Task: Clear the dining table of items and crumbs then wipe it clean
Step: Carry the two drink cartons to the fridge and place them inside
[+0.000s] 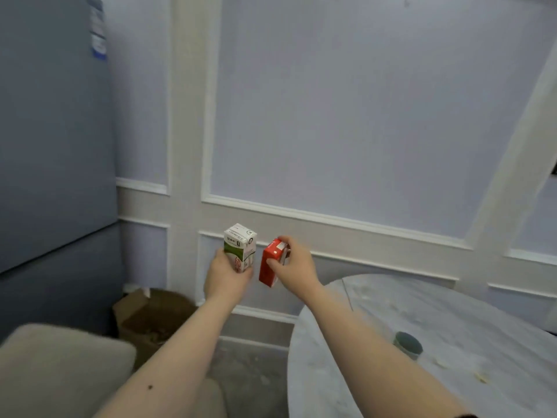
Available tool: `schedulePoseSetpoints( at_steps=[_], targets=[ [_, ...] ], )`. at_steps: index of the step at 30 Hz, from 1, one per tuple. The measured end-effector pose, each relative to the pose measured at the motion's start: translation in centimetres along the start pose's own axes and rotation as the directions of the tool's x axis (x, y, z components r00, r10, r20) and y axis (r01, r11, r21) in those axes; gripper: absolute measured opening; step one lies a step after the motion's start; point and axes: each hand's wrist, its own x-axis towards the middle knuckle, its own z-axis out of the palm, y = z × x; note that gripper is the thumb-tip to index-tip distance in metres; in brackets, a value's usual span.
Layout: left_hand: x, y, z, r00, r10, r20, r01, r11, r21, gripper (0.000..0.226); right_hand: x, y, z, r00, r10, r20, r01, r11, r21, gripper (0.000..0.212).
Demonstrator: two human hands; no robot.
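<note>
Both hands are raised left of the bench (pixel 452 327): a white-green carton (pixel 240 247) is gripped by the left hand (pixel 227 274), a red carton (pixel 271 262) by the right hand (pixel 294 262), probably for carrying to the bin (pixel 156 318) below. A dark lid (pixel 408 345) and crumbs (pixel 480 377) are left on the bench. Carton print is blurred; the bench's right side is cut off.
</note>
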Motion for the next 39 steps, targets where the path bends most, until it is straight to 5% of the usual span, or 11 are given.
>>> schedulePoseSetpoints(
  at_steps=[7, 16, 23, 39],
  targets=[
    [2.8, -7.7, -25.1, 0.965, -0.118, -0.236, 0.131, 0.990, 0.041, 0.039, -1.4, -18.0, 17.9, 0.979, -0.112, 0.171, 0.087, 0.985, 0.149, 0.060],
    [4.0, -15.9, -47.5, 0.866, -0.182, -0.466, 0.277, 0.950, 0.143, 0.048, -4.0, -33.6, 34.5, 0.941, -0.198, 0.275, 0.134, 0.963, 0.235, 0.062],
    [5.8, -22.1, -55.7, 0.816, -0.268, -0.513, 0.359, 0.929, 0.085, 0.045, -4.0, -39.7, 43.4, 0.876, -0.260, 0.406, 0.182, 0.958, 0.221, 0.064],
    [23.9, -30.2, -61.7, 0.840, -0.307, -0.447, 0.417, 0.893, 0.169, 0.055, 10.3, -43.8, 59.6, 0.774, -0.209, 0.598, 0.220, 0.974, 0.057, 0.058]
  ],
)
